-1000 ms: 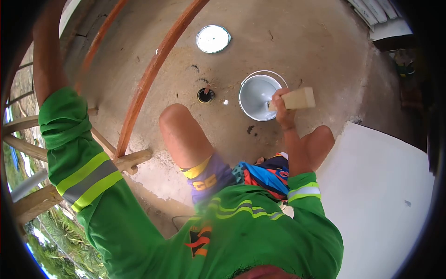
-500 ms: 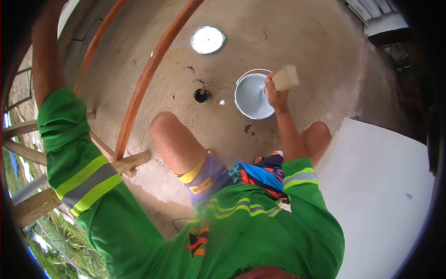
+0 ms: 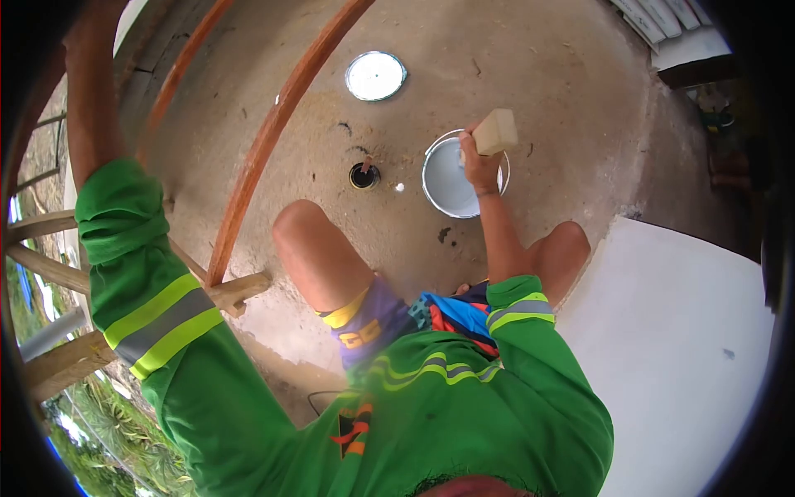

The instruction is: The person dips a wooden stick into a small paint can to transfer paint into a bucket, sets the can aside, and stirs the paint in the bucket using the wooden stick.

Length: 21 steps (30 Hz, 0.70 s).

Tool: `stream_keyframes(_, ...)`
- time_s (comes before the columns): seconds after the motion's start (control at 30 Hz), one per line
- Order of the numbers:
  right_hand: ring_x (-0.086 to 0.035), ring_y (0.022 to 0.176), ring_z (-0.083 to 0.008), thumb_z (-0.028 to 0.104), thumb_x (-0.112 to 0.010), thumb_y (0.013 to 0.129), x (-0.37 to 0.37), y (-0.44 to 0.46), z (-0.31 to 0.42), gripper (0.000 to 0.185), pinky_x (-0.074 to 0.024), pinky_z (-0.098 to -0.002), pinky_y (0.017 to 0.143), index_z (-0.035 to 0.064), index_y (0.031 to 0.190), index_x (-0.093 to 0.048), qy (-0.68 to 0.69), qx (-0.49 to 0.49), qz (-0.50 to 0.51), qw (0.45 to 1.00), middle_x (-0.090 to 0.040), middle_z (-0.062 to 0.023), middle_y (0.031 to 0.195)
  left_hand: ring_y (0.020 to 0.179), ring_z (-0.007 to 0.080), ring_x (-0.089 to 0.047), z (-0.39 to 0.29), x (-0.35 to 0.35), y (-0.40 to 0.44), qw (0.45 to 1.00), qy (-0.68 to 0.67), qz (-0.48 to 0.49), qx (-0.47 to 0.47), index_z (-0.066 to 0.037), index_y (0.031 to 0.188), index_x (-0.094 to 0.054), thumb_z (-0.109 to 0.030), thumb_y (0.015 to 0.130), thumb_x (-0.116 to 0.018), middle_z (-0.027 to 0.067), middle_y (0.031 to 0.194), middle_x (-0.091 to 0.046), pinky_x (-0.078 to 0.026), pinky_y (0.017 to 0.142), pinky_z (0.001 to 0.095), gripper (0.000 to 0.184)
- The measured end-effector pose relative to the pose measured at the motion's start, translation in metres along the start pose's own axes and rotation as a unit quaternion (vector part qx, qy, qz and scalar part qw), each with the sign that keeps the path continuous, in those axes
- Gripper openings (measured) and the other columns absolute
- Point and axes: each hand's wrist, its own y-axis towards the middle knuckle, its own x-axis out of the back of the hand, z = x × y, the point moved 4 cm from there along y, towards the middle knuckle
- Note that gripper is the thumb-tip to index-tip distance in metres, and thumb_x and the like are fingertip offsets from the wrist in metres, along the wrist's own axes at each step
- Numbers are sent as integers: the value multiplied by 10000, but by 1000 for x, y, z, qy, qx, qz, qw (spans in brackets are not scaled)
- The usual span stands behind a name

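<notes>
Our right hand (image 3: 479, 168) wraps a pale block (image 3: 498, 132) over the white bucket (image 3: 428, 180) — apparently gripped below its top so the lower end reaches inside. The round lid (image 3: 376, 76) lies apart on the floor (image 3: 571, 141), likely leaving the bucket's mouth free. Our left hand is out of view — we cannot tell its state.

Brown floor (image 3: 571, 108), pail (image 3: 445, 176), small can (image 3: 364, 185), round lid (image 3: 376, 76)
</notes>
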Motion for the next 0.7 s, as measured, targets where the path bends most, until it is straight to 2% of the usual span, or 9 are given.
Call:
stream_keyframes(0.03,-514,683,-105,91,-579,863,-7,-3,0,70,-430,-279,616,76,802,-547,-12,17,18,1000,-533,4,737,807,366,-703,0,0,-2,1000,-10,-14,-10,-1,783,-711,-732,852,-497,210,799,-694,-546,707,470,764)
stream_keyframes(0.07,-509,692,-104,98,-577,862,-8,-16,-10,83,-432,-281,629,74,796,-534,-116,154,35,981,-532,1,752,806,366,-703,0,1,0,1000,-4,-11,-8,-1,781,-711,-735,850,-496,212,796,-693,-546,708,470,768)
stream_keyframes(0.13,-510,701,-102,102,-574,867,6,-47,-12,82,-435,-282,644,72,799,-539,-72,110,117,984,-533,-4,753,805,366,-703,-1,-1,3,1000,6,-4,-8,-1,778,-711,-742,845,-495,214,789,-691,-546,708,469,775)
stream_keyframes(0.27,-504,666,-94,76,-571,869,52,-26,-5,73,-432,-262,608,78,798,-552,-6,9,54,998,-545,-8,764,801,363,-703,-5,3,2,1000,4,1,-1,-2,779,-712,-734,842,-508,214,790,-692,-545,708,466,762)
stream_keyframes(0.43,-517,672,-92,71,-591,850,7,3,-7,72,-429,-256,608,73,786,-559,54,-1,-29,998,-552,-4,764,799,358,-704,-8,11,-4,1000,-1,-9,-13,-1,785,-714,-722,842,-525,215,793,-693,-546,706,463,748)
stream_keyframes(0.47,-488,564,-74,33,-589,841,1,-12,2,85,-384,-250,495,69,775,-549,62,53,-11,997,-528,13,684,798,357,-704,-9,13,-5,1000,-3,-12,-17,-1,786,-714,-720,842,-528,215,793,-694,-546,705,463,745)
stream_keyframes(0.53,-490,567,-72,29,-591,834,9,-40,-4,79,-387,-249,488,66,784,-542,48,59,81,994,-530,6,695,797,355,-705,-11,22,-10,999,-7,-22,-35,0,789,-715,-715,842,-534,215,794,-694,-546,704,461,739)
stream_keyframes(0.63,-501,585,-80,24,-603,825,45,-36,-1,72,-406,-245,520,55,797,-544,42,35,66,996,-537,3,713,796,353,-706,-12,30,-13,998,-22,-24,-52,-1,794,-717,-704,843,-546,212,796,-697,-546,701,462,724)
stream_keyframes(0.7,-512,604,-90,16,-612,817,46,-8,3,76,-425,-251,557,50,796,-547,58,21,-19,998,-542,9,723,794,353,-708,-9,13,-3,999,-22,-14,-30,-7,797,-722,-694,846,-552,201,796,-703,-547,695,467,709)
